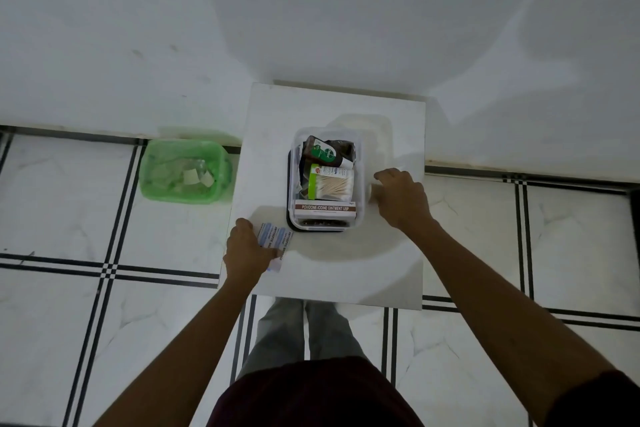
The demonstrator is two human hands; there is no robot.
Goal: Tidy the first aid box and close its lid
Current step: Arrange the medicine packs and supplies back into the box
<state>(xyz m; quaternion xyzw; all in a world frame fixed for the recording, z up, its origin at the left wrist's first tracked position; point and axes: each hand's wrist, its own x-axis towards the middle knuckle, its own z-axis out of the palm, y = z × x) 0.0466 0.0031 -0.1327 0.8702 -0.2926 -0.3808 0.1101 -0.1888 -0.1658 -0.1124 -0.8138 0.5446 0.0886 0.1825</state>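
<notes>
My left hand (247, 246) presses its fingers onto the bandage packet (275, 242) on the bench (391, 274), grasping it, while my right hand (398, 199) curls round a small white roll (371, 191). Between them sits the first aid box (325, 180), open and packed. I'm gathering strays, I reckon; next both go inside, then the lid, which I can't spot.
</notes>
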